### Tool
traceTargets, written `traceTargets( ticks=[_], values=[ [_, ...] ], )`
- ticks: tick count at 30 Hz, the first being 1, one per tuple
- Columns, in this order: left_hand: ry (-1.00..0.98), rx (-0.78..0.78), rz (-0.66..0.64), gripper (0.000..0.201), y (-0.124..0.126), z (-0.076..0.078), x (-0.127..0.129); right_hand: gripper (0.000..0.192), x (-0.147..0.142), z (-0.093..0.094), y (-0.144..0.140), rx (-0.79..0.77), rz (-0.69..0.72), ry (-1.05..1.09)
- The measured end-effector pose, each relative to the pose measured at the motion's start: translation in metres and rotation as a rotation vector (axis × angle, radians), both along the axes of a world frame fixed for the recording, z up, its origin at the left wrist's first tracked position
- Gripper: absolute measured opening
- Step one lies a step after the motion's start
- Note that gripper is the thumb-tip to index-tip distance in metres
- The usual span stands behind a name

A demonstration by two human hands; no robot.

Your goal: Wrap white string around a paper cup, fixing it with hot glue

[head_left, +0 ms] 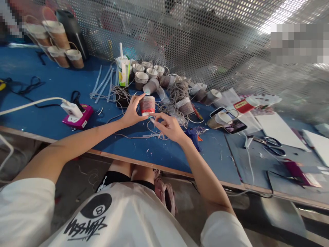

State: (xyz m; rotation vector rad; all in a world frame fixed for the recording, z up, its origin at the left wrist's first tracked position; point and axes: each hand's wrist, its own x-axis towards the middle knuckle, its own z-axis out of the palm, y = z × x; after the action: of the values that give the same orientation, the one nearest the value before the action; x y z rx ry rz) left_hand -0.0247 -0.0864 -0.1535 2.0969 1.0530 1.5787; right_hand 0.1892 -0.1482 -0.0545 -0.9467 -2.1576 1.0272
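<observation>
Several handled cups [60, 36] are standing grouped at the far left beside a dark bottle [73, 32], probably parked there to leave the near edge free for the arms. Closer in, a magenta power block [87, 115] is bearing a white plug [72, 109], seemingly kept to the side so its cable is running clear of the hands. Clear sticks [104, 80] are lying side by side, with a drink carton [124, 70] standing upright near them.

In the middle, the left hand [132, 111] is pinching a small cup [147, 104] above the table's near part, forefinger at its far end and thumb at its near end; this span is likely keeping the cup steady while leaving its printed side uncovered. The right hand [168, 127] is reaching in with its forefinger extended to the cup's red near end and its thumb just beside; whether those tips are pinching anything, I cannot tell. Behind them, more cups and a heap of grey cord [181, 91] are resting within easy reach.

To the right, a blue glue gun [195, 137] is lying just beside the right forearm, perhaps for quick picking up. Further along, another cup [223, 119] is lying over a phone [235, 127], and scissors [275, 145] are resting well apart from the hands.
</observation>
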Motion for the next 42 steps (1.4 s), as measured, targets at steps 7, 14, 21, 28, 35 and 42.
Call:
traceTargets(
  ticks=[7, 14, 21, 28, 35, 42],
  values=[
    [0.000, -0.003, -0.021, 0.091, -0.003, 0.005, 0.003, 0.037, 0.007, -0.014, 0.012, -0.079, -0.068, 0.151],
    [-0.024, -0.036, -0.025, 0.092, -0.006, 0.006, 0.003, 0.046, 0.014, -0.030, 0.015, -0.082, -0.139, 0.397],
    [-0.065, -0.048, -0.083, 0.088, -0.007, 0.007, 0.003, 0.048, 0.009, -0.028, 0.013, -0.211, -0.125, 0.412],
    [-0.110, -0.065, -0.144, 0.089, -0.006, 0.004, 0.002, 0.054, 0.011, -0.032, 0.021, -0.222, -0.327, 0.611],
    [-0.112, -0.081, -0.198, 0.091, -0.005, 0.004, 0.003, 0.052, 0.004, -0.032, 0.014, -0.201, -0.243, 0.599],
    [-0.123, -0.001, -0.269, 0.090, -0.001, 0.000, 0.004, 0.054, 0.006, -0.035, 0.019, -0.251, -0.298, 0.596]
  ],
)
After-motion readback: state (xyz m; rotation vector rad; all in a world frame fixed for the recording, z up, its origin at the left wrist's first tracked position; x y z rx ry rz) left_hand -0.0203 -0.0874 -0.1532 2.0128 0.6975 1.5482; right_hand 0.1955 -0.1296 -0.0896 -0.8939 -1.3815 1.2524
